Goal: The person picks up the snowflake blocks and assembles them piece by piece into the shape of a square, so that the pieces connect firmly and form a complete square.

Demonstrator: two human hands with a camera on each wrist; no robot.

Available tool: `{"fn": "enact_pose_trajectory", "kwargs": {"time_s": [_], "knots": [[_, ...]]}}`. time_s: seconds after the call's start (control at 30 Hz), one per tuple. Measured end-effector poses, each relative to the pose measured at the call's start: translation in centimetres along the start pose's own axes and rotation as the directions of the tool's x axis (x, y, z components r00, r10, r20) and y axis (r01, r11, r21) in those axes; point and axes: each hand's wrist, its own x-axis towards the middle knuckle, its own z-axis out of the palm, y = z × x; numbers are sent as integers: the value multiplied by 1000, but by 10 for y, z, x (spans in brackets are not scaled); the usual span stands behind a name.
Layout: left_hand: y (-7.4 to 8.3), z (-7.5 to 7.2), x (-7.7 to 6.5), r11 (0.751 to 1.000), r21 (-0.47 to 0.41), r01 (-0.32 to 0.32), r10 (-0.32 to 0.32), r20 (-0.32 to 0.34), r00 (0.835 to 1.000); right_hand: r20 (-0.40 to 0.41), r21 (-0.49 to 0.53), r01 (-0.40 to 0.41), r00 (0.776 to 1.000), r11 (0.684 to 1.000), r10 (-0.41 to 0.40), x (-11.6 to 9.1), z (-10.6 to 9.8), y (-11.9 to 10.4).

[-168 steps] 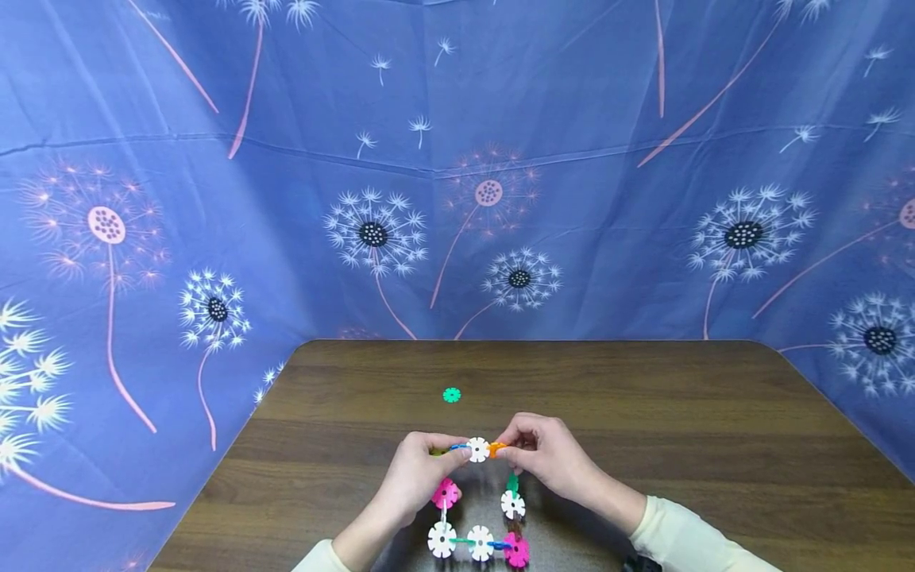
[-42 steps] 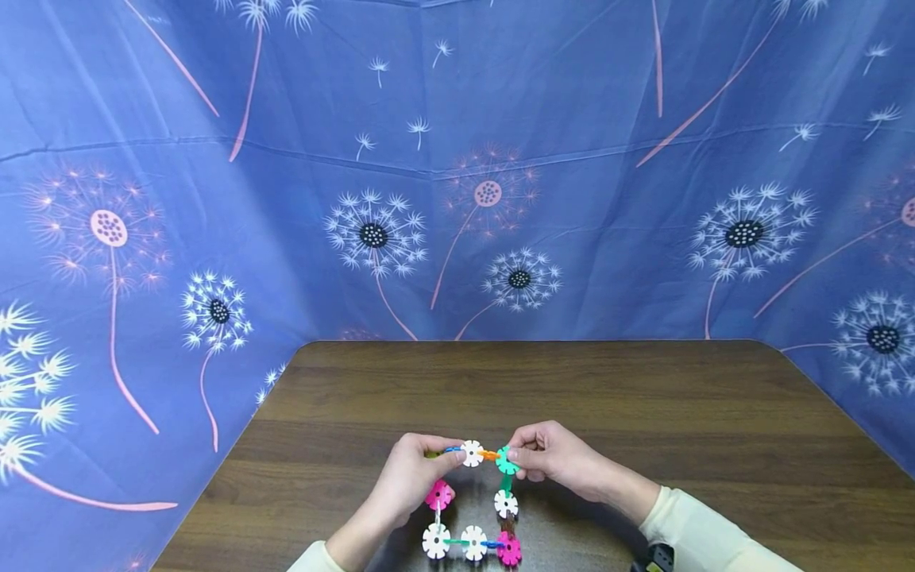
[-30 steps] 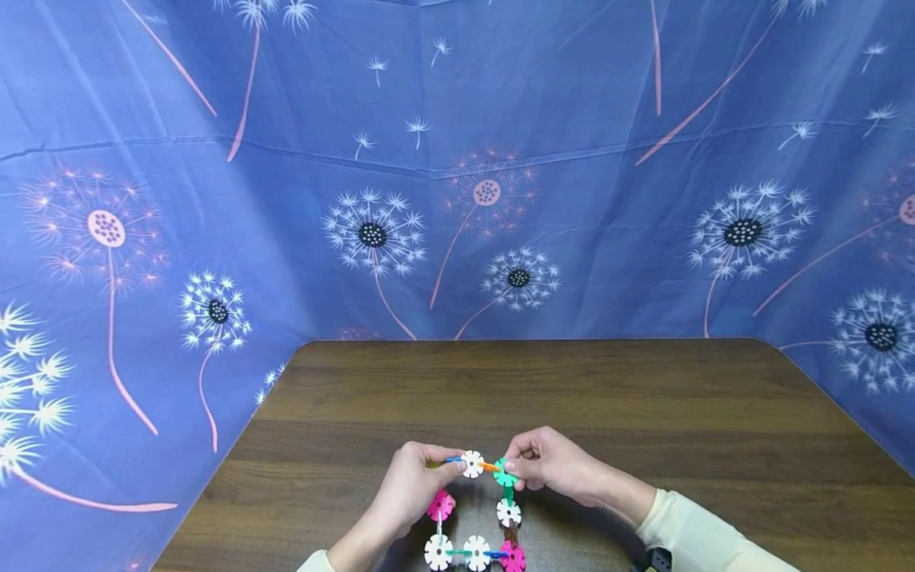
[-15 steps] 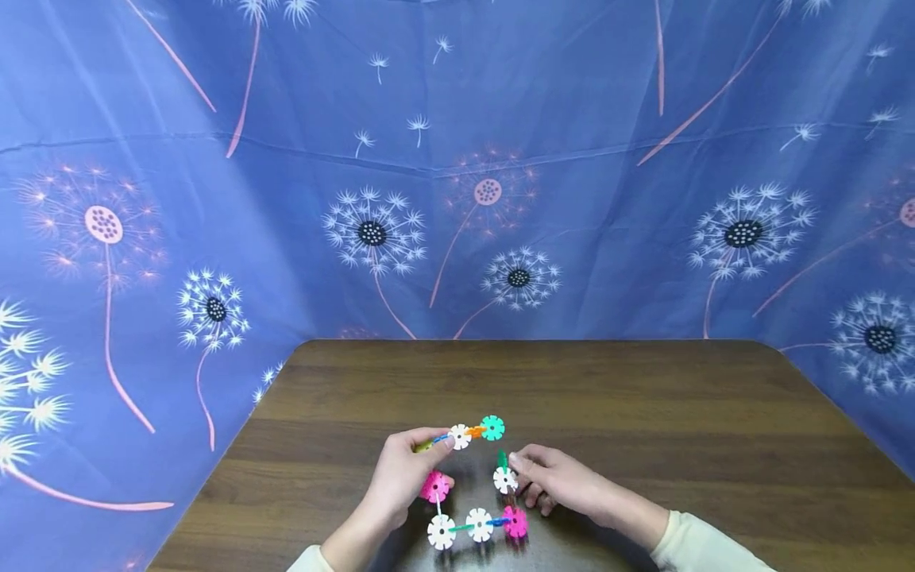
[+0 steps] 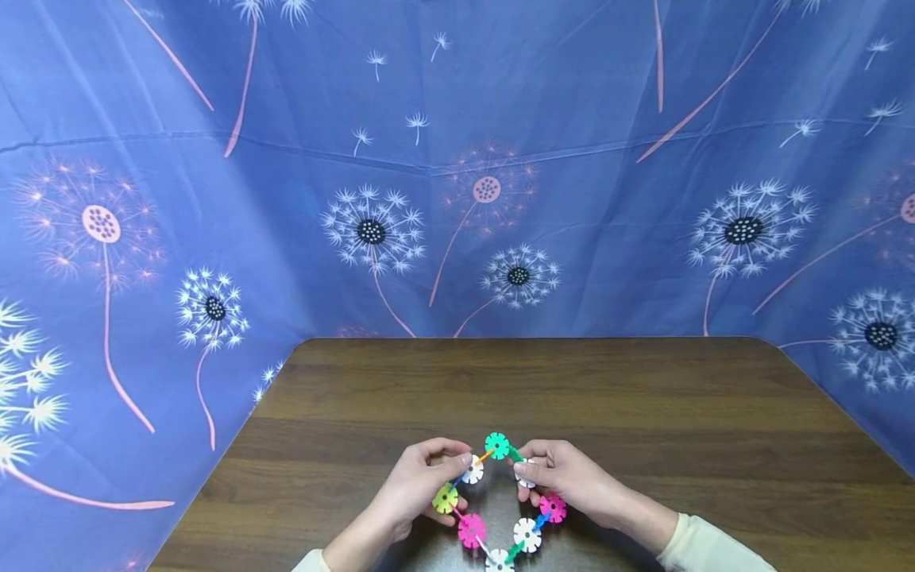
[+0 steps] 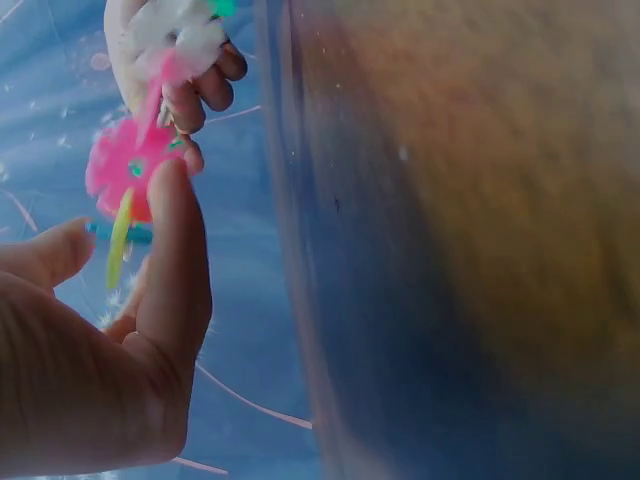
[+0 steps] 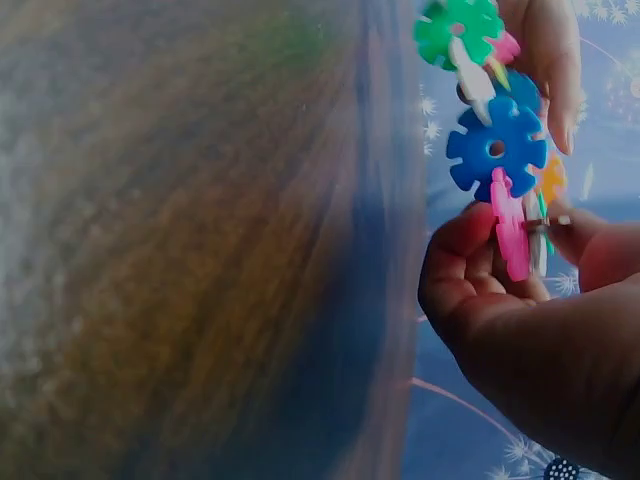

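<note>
Slotted plastic snowflake discs form a ring held between both hands. At the far corner of the ring a turquoise-green disc (image 5: 496, 446) meets an orange one and a dark green edge-on disc (image 5: 515, 454). My left hand (image 5: 422, 481) pinches the left side near a white disc (image 5: 473, 469), fingers around a yellow-green disc (image 5: 445, 498). On the right side, my right hand (image 5: 572, 477) pinches another white disc (image 5: 526, 472). Nearer me hang pink discs (image 5: 472, 531) and white discs (image 5: 527, 535). In the right wrist view a blue disc (image 7: 497, 150) faces the camera.
The ring is over the near part of a brown wood-grain table (image 5: 629, 397). Behind and to the sides hangs a blue cloth (image 5: 608, 238) with a dandelion print.
A loose green disc on the table was picked up and now sits in the ring. Half a second ago a gap showed beside it; now it meets the dark green disc. The ring has turned.
</note>
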Motion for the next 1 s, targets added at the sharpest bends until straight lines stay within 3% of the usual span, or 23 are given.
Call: {"fn": "enact_pose_trajectory", "kwargs": {"time_s": [0.2,0.5,0.7,1.0], "knots": [[3,8,1,998,34,-56,55,39,998,55,-4,-1,998,1000,1,-3,0,-1],[4,14,1,985,149,-84,87,-16,996,115,8,23,993,1000,-24,-4,-1,-1],[7,14,2,986,141,-90,99,-61,993,151,19,52,987,998,-55,-5,-2,1],[8,17,0,990,122,-73,79,-41,996,139,-29,63,989,998,-58,-5,1,-1]]}}
